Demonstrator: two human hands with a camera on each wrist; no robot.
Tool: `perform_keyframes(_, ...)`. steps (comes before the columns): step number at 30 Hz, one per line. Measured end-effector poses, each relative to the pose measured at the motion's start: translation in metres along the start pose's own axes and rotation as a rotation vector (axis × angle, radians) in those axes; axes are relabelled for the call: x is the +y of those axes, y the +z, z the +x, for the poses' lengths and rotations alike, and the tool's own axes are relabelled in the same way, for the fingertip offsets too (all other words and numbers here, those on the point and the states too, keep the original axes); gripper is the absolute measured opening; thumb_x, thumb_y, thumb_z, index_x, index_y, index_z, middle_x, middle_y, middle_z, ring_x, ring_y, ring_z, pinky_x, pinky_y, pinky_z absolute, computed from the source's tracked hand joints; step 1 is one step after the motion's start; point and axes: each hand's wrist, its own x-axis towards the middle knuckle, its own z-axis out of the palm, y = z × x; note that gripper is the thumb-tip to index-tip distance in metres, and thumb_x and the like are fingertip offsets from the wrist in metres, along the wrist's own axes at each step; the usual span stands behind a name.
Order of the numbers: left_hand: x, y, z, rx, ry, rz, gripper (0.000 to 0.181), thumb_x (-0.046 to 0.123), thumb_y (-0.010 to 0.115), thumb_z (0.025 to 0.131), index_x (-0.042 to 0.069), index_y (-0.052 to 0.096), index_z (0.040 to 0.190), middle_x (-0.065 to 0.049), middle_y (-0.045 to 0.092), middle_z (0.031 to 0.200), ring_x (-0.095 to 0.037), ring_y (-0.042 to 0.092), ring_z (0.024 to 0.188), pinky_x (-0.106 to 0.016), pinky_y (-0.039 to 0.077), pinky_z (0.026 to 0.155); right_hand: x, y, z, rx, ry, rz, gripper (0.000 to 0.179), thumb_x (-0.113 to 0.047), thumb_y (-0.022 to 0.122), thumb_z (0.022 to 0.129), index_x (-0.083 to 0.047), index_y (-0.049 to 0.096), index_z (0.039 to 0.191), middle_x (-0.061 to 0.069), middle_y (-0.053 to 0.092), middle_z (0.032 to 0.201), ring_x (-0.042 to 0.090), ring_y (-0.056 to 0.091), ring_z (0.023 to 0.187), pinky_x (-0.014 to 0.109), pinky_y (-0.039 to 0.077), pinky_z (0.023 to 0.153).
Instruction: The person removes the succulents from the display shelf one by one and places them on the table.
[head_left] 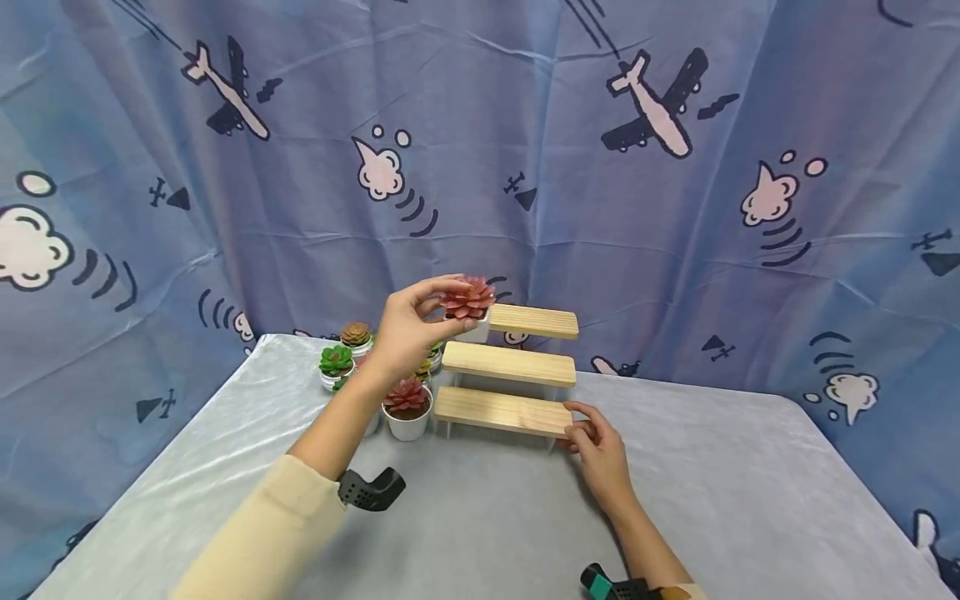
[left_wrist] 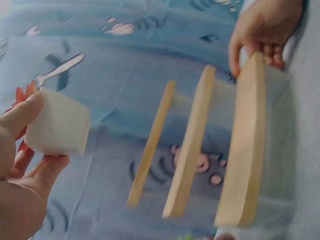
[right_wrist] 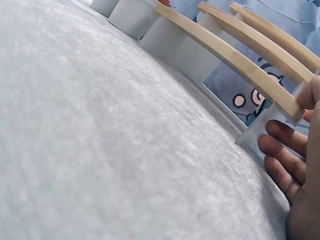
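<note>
My left hand (head_left: 411,327) grips a potted pink succulent (head_left: 469,300), held up at the left end of the top step of a three-step wooden display stand (head_left: 498,408). In the left wrist view its white pot (left_wrist: 57,122) is tilted between thumb and fingers, clear of the boards. My right hand (head_left: 602,457) holds the right end of the lowest board. Up close in the right wrist view, the thumb lies at the board's end and the other fingers (right_wrist: 285,145) curl beside the translucent side support (right_wrist: 260,122).
Left of the stand several potted succulents cluster on the pale cloth-covered table (head_left: 712,500), among them a red one (head_left: 407,398), a green one (head_left: 336,362) and a brown one (head_left: 356,335). A blue patterned curtain (head_left: 480,167) hangs behind the stand.
</note>
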Motion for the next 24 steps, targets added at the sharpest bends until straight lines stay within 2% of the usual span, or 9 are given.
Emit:
perform_keyframes(6,0.006,-0.042,-0.015,0.067,-0.004,0.040,0.042,-0.011,0.076,0.082,-0.005,0.066,0.122,-0.012,0.061,0.141,-0.005,0.068,0.109,-0.021,0.061,0.087,0.002,-0.002,0.000,0.010,0.019,-0.025,0.036,0.000,0.054,0.096,-0.006,0.063,0.130,0.018,0.073,0.095,0.008,0.071,0.073,0.020,0.056,0.068)
perform_keyframes(10,0.008,-0.070,-0.028,0.125,0.002,0.077,0.042,-0.007,0.079,0.081,-0.001,0.068,0.121,-0.001,0.065,0.135,-0.003,0.068,0.112,-0.019,0.059,0.090,0.002,-0.002,0.000,0.013,0.017,-0.022,0.036,0.001,0.054,0.096,-0.006,0.063,0.130,0.019,0.073,0.094,0.007,0.071,0.073,0.020,0.056,0.068)
perform_keyframes(15,0.008,-0.106,-0.049,0.199,0.029,0.072,0.040,-0.006,0.080,0.081,0.004,0.071,0.119,0.011,0.067,0.126,0.000,0.068,0.112,-0.015,0.057,0.090,0.002,-0.002,0.001,0.009,0.001,-0.013,0.036,0.001,0.054,0.096,-0.005,0.063,0.130,0.019,0.072,0.092,0.007,0.070,0.072,0.020,0.056,0.068)
perform_keyframes(21,-0.001,-0.144,-0.075,0.327,0.051,0.118,0.043,-0.010,0.079,0.079,-0.001,0.070,0.120,0.014,0.069,0.121,0.003,0.066,0.112,-0.009,0.054,0.091,0.000,0.000,0.001,0.014,0.001,-0.045,0.035,0.000,0.053,0.096,-0.007,0.063,0.130,0.017,0.073,0.093,0.007,0.069,0.072,0.020,0.055,0.068)
perform_keyframes(24,-0.009,-0.158,-0.087,0.381,0.019,0.115,0.043,-0.011,0.079,0.079,-0.001,0.071,0.120,0.015,0.070,0.118,0.004,0.066,0.111,-0.007,0.053,0.091,0.001,0.000,0.000,0.013,-0.003,-0.047,0.035,-0.001,0.053,0.097,-0.006,0.063,0.130,0.016,0.073,0.092,0.007,0.069,0.072,0.020,0.056,0.068)
